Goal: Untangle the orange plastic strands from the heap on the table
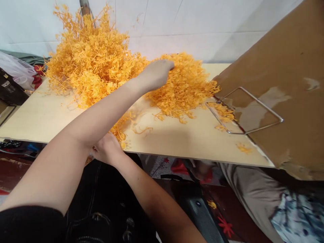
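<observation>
My left hand [157, 73] reaches across over the heap of orange plastic pieces [184, 89], its fingers curled in; what they hold is hidden. The pieces have thin strands and small finger-like ends. Under my left forearm, at the table's front edge, is my right hand [107, 148]. Its fingers look bent and are partly hidden by the forearm, so I cannot make out what is in them. Loose orange strands [118, 130] lie right beside it. A larger tangled orange pile [93, 57] rises at the back left.
A wire frame [263, 103] leans by a large cardboard box [286, 67] at the right of the table [172, 140]. A plastic bag [19, 69] and a black package [10, 87] are at far left. Another person's legs [250, 182] show below right.
</observation>
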`<state>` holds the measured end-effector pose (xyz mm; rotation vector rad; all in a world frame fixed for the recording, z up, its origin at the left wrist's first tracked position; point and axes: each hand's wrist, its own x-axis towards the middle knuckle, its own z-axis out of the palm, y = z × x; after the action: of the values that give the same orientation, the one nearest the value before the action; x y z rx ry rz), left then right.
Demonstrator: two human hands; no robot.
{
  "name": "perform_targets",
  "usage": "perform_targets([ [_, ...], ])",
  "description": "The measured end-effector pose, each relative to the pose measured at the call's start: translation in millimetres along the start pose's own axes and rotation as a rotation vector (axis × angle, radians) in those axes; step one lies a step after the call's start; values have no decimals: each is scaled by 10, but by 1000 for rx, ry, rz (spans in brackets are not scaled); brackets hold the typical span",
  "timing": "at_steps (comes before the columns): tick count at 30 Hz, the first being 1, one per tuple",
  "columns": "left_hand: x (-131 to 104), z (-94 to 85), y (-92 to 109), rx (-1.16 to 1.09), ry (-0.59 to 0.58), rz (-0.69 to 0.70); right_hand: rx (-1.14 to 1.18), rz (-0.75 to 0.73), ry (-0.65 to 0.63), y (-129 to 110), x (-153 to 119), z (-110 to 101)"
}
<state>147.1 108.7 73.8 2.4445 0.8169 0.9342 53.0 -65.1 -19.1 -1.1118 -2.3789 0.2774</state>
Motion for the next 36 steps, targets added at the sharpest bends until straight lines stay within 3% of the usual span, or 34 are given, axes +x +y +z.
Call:
perform_targets([
  [3,-342,-262,184,0,-89,-83,-1,-10,36,7,-18,0],
  [5,-693,-483,412,-80,-113,-42,33,-21,53,18,-31,-13],
  [7,-1103,-718,600,-181,-55,-20,152,-43,160,36,-54,-26],
  [9,-1516,-914,649,-266,36,-92,351,-58,328,55,-94,-39],
  [13,-2161,-1034,286,-362,259,-336,822,63,563,85,-205,-93],
  [15,-2336,-964,38,-357,255,-451,1009,126,654,90,-236,-137],
  [18,-2410,-788,-179,-292,102,-492,1217,154,776,81,-228,-211],
  [21,-2346,-635,-217,-98,-43,-425,1375,152,782,76,-202,-278],
  [27,-2285,-586,-248,169,-207,-330,1497,231,757,223,-270,-371],
  [29,-2318,-605,-273,168,-201,-309,1515,254,743,288,-316,-391],
  [36,-2391,-607,-321,-26,10,-396,1533,368,740,357,-504,-428],
])
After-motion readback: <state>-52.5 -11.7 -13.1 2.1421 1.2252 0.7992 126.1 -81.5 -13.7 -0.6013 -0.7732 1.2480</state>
